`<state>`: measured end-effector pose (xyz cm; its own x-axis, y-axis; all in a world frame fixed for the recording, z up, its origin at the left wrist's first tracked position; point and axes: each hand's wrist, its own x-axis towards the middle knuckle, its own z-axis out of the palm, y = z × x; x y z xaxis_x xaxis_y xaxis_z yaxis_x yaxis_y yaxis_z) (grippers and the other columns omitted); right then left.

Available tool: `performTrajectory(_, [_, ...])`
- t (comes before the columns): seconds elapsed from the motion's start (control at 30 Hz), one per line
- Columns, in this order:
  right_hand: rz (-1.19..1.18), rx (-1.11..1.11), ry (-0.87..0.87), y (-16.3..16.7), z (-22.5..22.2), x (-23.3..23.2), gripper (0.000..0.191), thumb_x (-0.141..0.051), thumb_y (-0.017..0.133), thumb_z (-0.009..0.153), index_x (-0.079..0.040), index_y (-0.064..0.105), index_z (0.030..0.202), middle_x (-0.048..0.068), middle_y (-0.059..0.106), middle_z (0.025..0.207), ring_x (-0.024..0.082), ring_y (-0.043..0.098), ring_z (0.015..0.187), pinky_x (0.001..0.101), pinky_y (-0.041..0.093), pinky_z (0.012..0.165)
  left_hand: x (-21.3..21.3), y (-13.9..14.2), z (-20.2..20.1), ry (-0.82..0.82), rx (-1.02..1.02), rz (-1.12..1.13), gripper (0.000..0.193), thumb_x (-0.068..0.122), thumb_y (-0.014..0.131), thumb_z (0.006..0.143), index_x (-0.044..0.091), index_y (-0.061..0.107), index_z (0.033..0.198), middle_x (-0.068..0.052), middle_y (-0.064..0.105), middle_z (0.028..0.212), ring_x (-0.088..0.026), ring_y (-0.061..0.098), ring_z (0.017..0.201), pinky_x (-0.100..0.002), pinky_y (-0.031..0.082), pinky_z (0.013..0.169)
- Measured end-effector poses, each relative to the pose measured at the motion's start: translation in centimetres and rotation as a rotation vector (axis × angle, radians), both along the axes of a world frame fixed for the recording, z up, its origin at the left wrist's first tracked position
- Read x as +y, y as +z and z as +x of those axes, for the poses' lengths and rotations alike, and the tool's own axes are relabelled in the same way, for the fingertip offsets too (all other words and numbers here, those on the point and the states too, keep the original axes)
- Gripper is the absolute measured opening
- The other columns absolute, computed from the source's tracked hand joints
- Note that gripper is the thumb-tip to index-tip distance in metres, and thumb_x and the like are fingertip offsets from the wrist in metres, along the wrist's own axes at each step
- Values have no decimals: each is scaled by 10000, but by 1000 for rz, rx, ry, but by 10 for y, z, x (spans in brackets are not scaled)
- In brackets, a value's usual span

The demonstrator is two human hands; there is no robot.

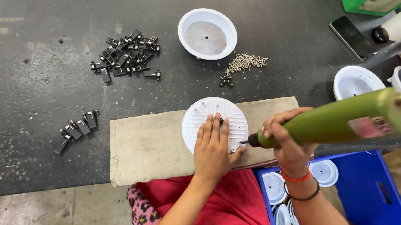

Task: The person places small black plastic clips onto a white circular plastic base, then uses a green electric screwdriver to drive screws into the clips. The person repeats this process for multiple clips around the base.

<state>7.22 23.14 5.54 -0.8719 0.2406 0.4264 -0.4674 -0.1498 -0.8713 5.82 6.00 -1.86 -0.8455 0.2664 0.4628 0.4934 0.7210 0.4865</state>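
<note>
Press your flat, open left hand (214,148) on the disc (214,124) while your right hand (288,144), gripping the driver (331,120), stays square to the screw.

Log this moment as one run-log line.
left hand: flat on white disc | right hand: grips green driver, tip at disc edge | disc on cloth | screws, clips behind

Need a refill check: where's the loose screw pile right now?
In the head view, the screw pile lies on the dark table right of centre, just below-right of the upturned white housing, above the cloth pad.
</note>
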Motion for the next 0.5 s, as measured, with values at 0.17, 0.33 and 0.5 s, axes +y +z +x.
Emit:
performTrajectory(0.17, [76, 20, 6, -20, 0, 2, 313, 129, 558, 962, -60, 443, 1183, 120, 618, 893, 195, 615, 743, 409, 569, 802, -1, -8, -3, -10, 16, -8, 846, 574, 737, 825, -45, 576, 1379, -258, 531, 1473, -397, 452, 1423, -514, 325, 1181])
performTrajectory(0.33, [-28, -35, 117, -18, -1, 3, 353, 127, 570, 927, -80, 441, 1183, 113, 609, 884, 202, 609, 777, 367, 544, 747, 2, -12, 1, 4, 42, -7, 840, 576, 741, 821, -45, 583, 1363, -252, 547, 1450, -394, 479, 1396, -509, 342, 1165])
performTrajectory(0.5, [-66, -58, 97, 0, -3, 4, 330, 121, 599, 921, -60, 482, 1170, 115, 606, 887, 213, 614, 750, 381, 546, 732, -4, -11, 1, -45, 77, -19, 847, 590, 764, 794, -27, 601, 1351, -234, 560, 1447, -376, 494, 1374, -502, 371, 1146])
